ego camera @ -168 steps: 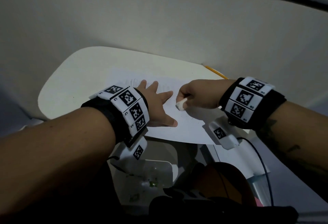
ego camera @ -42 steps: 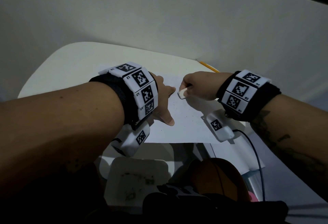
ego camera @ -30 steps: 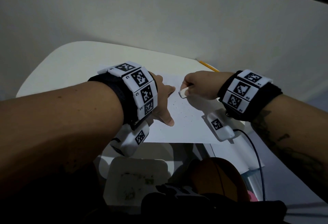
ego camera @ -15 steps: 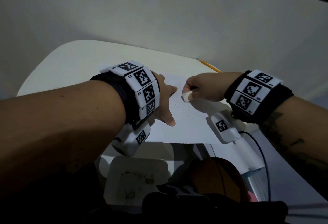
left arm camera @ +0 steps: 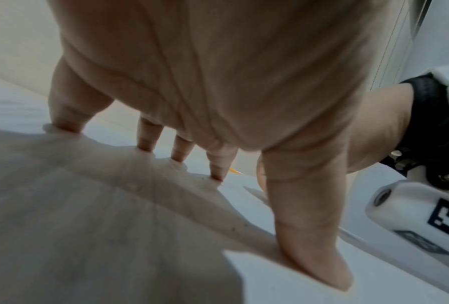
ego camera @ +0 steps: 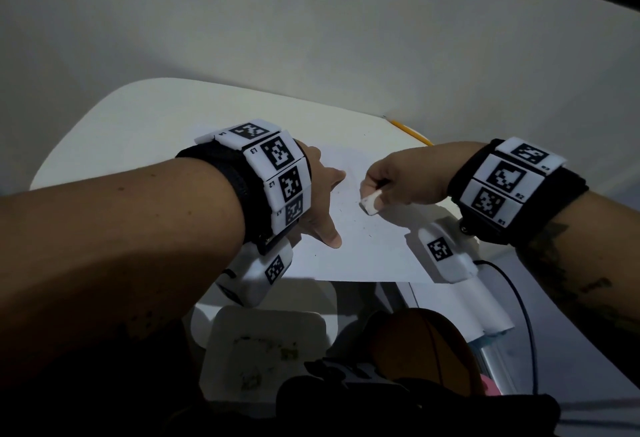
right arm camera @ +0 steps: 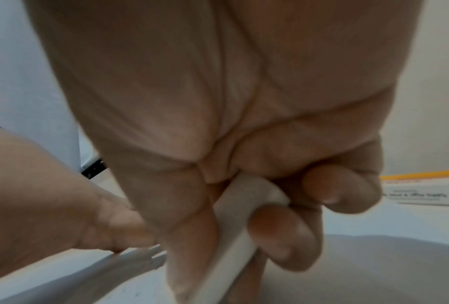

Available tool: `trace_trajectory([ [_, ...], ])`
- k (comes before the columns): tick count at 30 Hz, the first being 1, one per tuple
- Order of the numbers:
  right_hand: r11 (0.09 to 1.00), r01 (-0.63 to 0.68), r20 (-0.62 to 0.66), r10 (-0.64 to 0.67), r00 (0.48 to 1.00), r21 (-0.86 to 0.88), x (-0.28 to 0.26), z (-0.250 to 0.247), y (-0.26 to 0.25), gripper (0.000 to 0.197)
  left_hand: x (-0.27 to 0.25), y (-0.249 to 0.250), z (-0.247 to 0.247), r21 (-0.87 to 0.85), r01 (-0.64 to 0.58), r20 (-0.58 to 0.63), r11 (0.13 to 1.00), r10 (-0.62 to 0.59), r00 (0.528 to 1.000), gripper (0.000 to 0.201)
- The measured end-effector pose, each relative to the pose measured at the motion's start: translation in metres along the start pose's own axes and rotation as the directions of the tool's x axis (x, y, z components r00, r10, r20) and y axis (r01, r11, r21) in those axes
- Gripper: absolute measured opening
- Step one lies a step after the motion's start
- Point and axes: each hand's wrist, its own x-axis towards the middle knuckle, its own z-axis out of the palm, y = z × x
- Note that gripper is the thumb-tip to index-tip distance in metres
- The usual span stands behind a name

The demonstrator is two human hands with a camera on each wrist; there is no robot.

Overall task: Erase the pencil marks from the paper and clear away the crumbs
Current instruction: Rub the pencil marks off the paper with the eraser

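Head view: the paper (ego camera: 363, 246) lies flat at the centre of the white counter (ego camera: 138, 118), its near edge overhanging the counter rim at 6 o'clock. The left hand (ego camera: 320, 201) rests on the sheet's 9 o'clock side, fingers (left arm camera: 145, 142) straight and spread, tips and thumb pressed down; judged purpose, to pin the sheet against sliding under rubbing. The right hand (ego camera: 401, 180) sits at 3 o'clock of the left, well apart from it, fingers (right arm camera: 278, 232) curled and clamped round a white eraser (ego camera: 370, 204) whose exposed end points down at the paper; contact cannot be confirmed. Dark crumbs (ego camera: 341, 209) are scattered on the sheet between the hands. No pencil marks can be made out. A yellow pencil (ego camera: 408, 131) lies at 1 o'clock beyond the paper. Assessment: erasing in progress; crumb clearing not begun.
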Motion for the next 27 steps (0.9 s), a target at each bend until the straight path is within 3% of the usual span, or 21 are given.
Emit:
trace_trajectory([
  [5, 1.000, -0.008, -0.201, 0.012, 0.980, 0.022, 0.010, -0.001, -0.009, 0.023, 0.000, -0.001, -0.001, -0.022, -0.015, 0.016, 1.000, 0.015, 1.000, 0.117],
  [11, 0.999, 0.016, -0.031, -0.017, 0.999, -0.035, 0.001, -0.002, -0.010, 0.017, 0.002, -0.008, 0.006, -0.088, -0.044, -0.047, 0.995, 0.040, 0.998, 0.117],
  [17, 1.000, 0.000, -0.016, 0.000, 1.000, 0.023, 0.006, 0.001, -0.006, 0.019, -0.004, -0.029, 0.000, -0.270, -0.050, -0.025, 0.962, 0.045, 0.999, 0.069],
  [20, 0.999, -0.008, 0.008, 0.008, 1.000, 0.039, 0.006, -0.006, -0.010, 0.018, -0.004, -0.040, 0.003, -0.252, -0.045, -0.013, 0.967, 0.043, 0.999, 0.069],
  [25, 0.997, 0.040, -0.293, -0.018, 0.956, 0.069, 0.016, -0.029, -0.035, 0.014, 0.000, -0.046, 0.005, -0.239, -0.106, -0.057, 0.965, 0.095, 0.994, 0.070],
  [27, 0.995, 0.051, -0.326, -0.020, 0.945, 0.088, 0.024, -0.031, -0.046, 0.015, 0.003, -0.047, 0.008, -0.223, -0.117, -0.092, 0.968, 0.099, 0.991, 0.075],
])
